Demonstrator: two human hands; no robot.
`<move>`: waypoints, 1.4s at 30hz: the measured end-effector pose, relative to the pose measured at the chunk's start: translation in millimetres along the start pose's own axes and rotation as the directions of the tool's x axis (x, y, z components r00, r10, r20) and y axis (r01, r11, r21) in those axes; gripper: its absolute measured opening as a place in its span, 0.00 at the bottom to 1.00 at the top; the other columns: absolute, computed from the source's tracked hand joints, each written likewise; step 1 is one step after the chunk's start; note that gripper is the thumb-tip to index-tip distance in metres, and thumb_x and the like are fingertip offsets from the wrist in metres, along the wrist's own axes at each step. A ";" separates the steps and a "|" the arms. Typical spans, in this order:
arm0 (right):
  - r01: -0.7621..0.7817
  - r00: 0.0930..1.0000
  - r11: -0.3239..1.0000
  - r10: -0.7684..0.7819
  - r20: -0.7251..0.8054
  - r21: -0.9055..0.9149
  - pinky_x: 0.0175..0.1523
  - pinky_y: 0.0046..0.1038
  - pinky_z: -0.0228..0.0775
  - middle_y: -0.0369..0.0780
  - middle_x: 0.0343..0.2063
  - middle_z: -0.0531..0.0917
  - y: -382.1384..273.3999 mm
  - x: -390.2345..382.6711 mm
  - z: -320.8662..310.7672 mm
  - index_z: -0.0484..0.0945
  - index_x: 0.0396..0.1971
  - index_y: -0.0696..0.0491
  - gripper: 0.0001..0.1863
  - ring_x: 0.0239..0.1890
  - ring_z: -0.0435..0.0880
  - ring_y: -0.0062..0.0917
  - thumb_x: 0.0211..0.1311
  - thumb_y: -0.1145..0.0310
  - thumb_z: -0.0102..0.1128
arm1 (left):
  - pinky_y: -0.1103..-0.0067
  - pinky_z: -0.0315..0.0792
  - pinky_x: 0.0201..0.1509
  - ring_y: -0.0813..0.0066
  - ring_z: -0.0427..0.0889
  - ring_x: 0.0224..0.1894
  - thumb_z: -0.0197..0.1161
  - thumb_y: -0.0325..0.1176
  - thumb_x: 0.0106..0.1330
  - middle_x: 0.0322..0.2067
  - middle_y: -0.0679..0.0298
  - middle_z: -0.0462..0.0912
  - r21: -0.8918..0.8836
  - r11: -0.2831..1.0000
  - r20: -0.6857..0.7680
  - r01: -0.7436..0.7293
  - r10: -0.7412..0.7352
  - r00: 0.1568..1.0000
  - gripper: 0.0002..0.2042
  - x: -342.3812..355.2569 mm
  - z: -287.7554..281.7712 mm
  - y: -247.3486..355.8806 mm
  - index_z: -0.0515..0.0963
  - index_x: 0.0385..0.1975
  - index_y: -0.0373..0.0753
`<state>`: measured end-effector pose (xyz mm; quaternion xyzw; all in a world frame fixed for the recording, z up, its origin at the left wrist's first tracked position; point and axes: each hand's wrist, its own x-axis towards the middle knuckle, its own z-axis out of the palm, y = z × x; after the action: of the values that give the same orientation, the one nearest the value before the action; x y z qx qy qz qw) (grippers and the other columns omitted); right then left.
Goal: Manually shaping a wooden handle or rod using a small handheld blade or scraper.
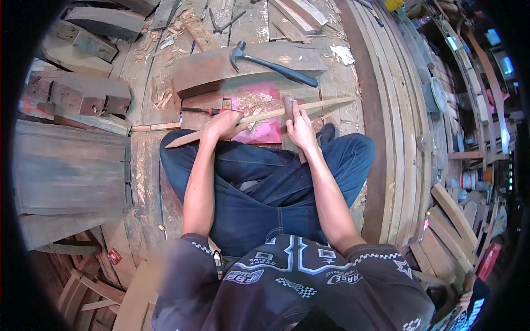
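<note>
A long, pale wooden strip [259, 117] with tapered ends lies slantwise over my lap, its right end higher. My left hand [223, 126] is closed around its left part. Just beyond those fingers lies a red-and-black handled tool [212, 111], partly hidden by the hand. My right hand [302, 131] grips a brown wooden piece [288, 105] with a rounded top, which crosses the strip; its lower part shows below my palm, and its kind is unclear. Beneath the strip, a pink sheet [268, 132] is strewn with wood shavings.
A claw hammer [270, 65] rests on a thick, curved timber [199, 74] ahead of me. Heavy wood blocks [83, 99] and a broad plank [72, 165] stand at the left. Long boards [397, 138] run along the right. A person's hand [465, 300] shows at lower right.
</note>
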<state>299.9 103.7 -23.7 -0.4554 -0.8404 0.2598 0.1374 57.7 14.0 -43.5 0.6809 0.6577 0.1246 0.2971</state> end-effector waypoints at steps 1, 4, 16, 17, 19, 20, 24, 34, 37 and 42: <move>0.002 0.999 0.999 0.000 0.042 -0.049 0.52 0.42 0.74 0.62 0.53 0.68 -3.8 -1.8 1.9 0.50 0.67 0.59 0.36 0.46 0.78 0.54 0.59 0.71 0.51 | 0.60 0.71 0.41 0.46 0.79 0.40 0.62 0.43 0.62 0.34 0.45 0.80 -0.001 1.000 -0.008 -0.009 0.009 1.000 0.15 0.8 0.9 -0.8 0.77 0.38 0.35; 0.333 0.933 0.942 -0.337 0.129 0.051 0.57 0.43 0.68 0.60 0.52 0.69 -27.4 -27.4 16.1 0.52 0.67 0.58 0.37 0.50 0.74 0.55 0.57 0.72 0.52 | 0.60 0.71 0.41 0.46 0.79 0.40 0.61 0.43 0.63 0.33 0.45 0.80 -0.016 1.000 -0.016 0.005 -0.006 1.000 0.16 -2.5 3.1 -3.1 0.77 0.37 0.35; 0.329 0.887 0.944 -0.313 0.340 0.012 0.56 0.42 0.72 0.60 0.59 0.64 -32.9 -24.6 0.9 0.50 0.68 0.56 0.37 0.53 0.75 0.52 0.59 0.69 0.51 | 0.62 0.71 0.39 0.48 0.80 0.37 0.60 0.42 0.64 0.31 0.46 0.81 0.001 1.000 -0.030 -0.002 0.002 1.000 0.14 -3.7 8.2 -7.3 0.77 0.36 0.36; 0.273 0.931 0.960 -0.246 0.271 -0.068 0.55 0.43 0.72 0.59 0.58 0.66 -12.5 -17.4 4.8 0.50 0.68 0.57 0.37 0.51 0.76 0.51 0.59 0.69 0.51 | 0.62 0.71 0.40 0.48 0.80 0.37 0.61 0.42 0.64 0.31 0.46 0.81 0.014 1.000 -0.037 0.015 -0.014 0.999 0.14 -4.2 5.5 -2.8 0.77 0.37 0.36; 0.145 0.986 0.988 -0.140 0.088 -0.051 0.52 0.43 0.71 0.61 0.47 0.73 0.2 -0.4 -6.7 0.50 0.68 0.58 0.38 0.48 0.76 0.54 0.57 0.70 0.52 | 0.62 0.71 0.40 0.48 0.80 0.37 0.60 0.41 0.64 0.31 0.46 0.81 0.020 0.999 -0.013 0.026 -0.025 1.000 0.13 -1.7 -0.4 4.9 0.78 0.37 0.36; 0.148 0.986 0.988 -0.143 0.091 -0.052 0.52 0.43 0.71 0.61 0.47 0.73 1.8 -0.6 -3.1 0.50 0.68 0.58 0.38 0.48 0.76 0.54 0.57 0.70 0.52 | 0.62 0.71 0.40 0.48 0.80 0.37 0.60 0.40 0.64 0.32 0.47 0.81 0.027 0.999 0.015 0.032 -0.033 0.999 0.13 -0.9 -2.1 7.4 0.78 0.38 0.37; 0.324 0.906 0.946 -0.318 0.280 0.026 0.56 0.44 0.69 0.61 0.52 0.71 -47.1 -24.7 9.9 0.49 0.68 0.55 0.38 0.52 0.74 0.54 0.58 0.69 0.54 | 0.61 0.71 0.41 0.47 0.80 0.39 0.60 0.40 0.63 0.33 0.47 0.81 0.028 0.999 -0.010 0.025 -0.025 1.000 0.13 -4.6 2.3 1.9 0.78 0.38 0.36; 0.321 0.942 0.941 -0.305 0.137 -0.108 0.54 0.43 0.71 0.59 0.52 0.71 -17.2 -19.1 21.3 0.49 0.68 0.57 0.38 0.49 0.76 0.52 0.58 0.68 0.53 | 0.61 0.71 0.45 0.48 0.79 0.44 0.60 0.44 0.63 0.38 0.45 0.80 0.037 0.997 0.057 0.066 -0.068 0.996 0.17 -1.2 -2.9 9.7 0.76 0.42 0.35; 0.349 0.908 0.933 -0.312 0.278 -0.094 0.53 0.43 0.73 0.58 0.54 0.70 -35.1 -16.0 0.5 0.49 0.68 0.56 0.38 0.48 0.77 0.50 0.58 0.68 0.53 | 0.60 0.71 0.44 0.48 0.79 0.43 0.59 0.45 0.64 0.37 0.45 0.81 0.017 0.994 0.040 0.110 -0.110 0.993 0.17 -11.3 -7.7 13.6 0.76 0.43 0.38; 0.016 0.994 0.964 0.013 0.104 -0.267 0.42 0.46 0.77 0.57 0.50 0.72 -0.8 6.2 3.5 0.46 0.69 0.58 0.39 0.38 0.81 0.51 0.58 0.68 0.52 | 0.60 0.71 0.44 0.49 0.79 0.43 0.59 0.44 0.64 0.37 0.46 0.81 0.020 0.994 0.051 0.103 -0.104 0.993 0.16 -5.4 -6.0 12.5 0.76 0.43 0.38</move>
<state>294.3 107.5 -26.2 -0.4548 -0.8742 0.1675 0.0304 64.1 10.7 -30.4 0.6514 0.6854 0.0855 0.3140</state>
